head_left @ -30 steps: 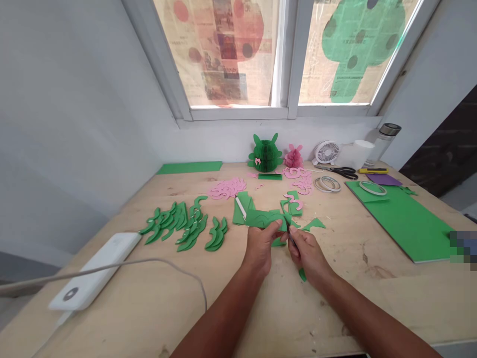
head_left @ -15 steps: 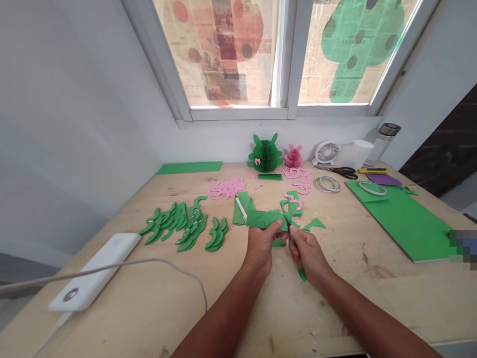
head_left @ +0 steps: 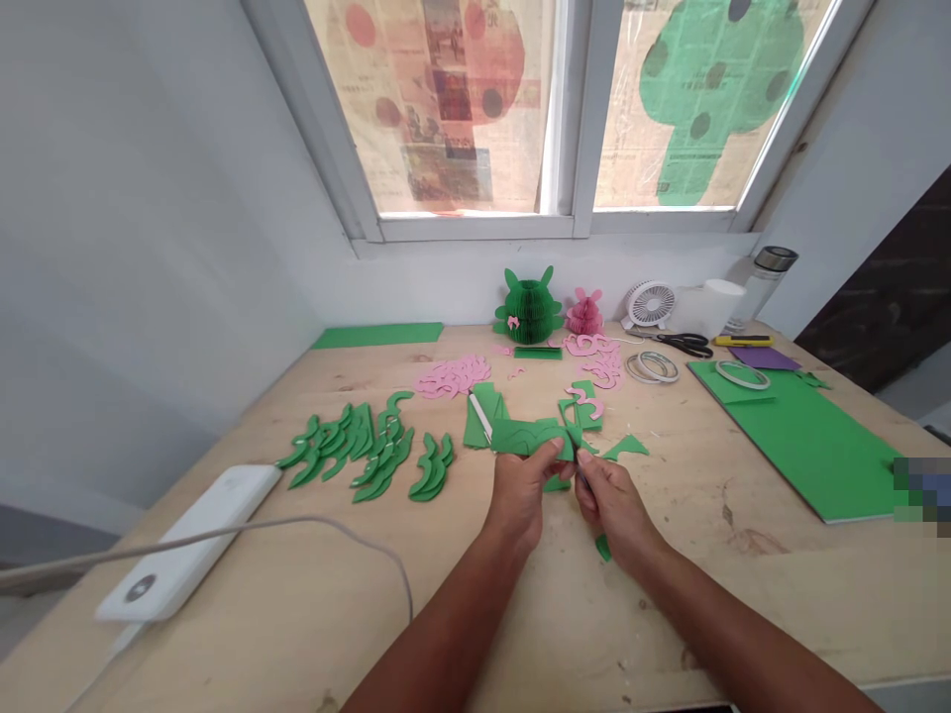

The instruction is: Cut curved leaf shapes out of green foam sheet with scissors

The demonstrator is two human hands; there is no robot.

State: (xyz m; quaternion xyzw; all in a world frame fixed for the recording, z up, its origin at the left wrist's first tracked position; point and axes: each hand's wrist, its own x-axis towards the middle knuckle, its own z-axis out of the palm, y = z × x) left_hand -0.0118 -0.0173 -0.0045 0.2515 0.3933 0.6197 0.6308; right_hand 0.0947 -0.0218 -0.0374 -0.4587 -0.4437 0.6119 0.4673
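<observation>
My left hand point(head_left: 524, 490) pinches a strip of green paper point(head_left: 516, 437) with curved lines drawn on it, thumb on top. Closed at the strip's right end is my right hand point(head_left: 615, 495), around a pair of scissors point(head_left: 581, 469) that it mostly hides; only a small dark part shows. The scissors meet the paper edge. A white pen point(head_left: 480, 416) lies on green paper behind the strip. Green offcuts point(head_left: 628, 447) are scattered to the right, and a green scrap point(head_left: 602, 548) shows beneath my right hand. Curved green cutouts point(head_left: 382, 460) lie in overlapping piles to the left.
Pink cutouts point(head_left: 455, 375) lie farther back, near a green honeycomb paper figure point(head_left: 529, 309) and a pink one point(head_left: 585, 314). Tape rolls point(head_left: 658, 366), black scissors point(head_left: 687, 344) and a large green sheet point(head_left: 824, 451) are to the right. A white power bank point(head_left: 193, 540) with a cable is at left.
</observation>
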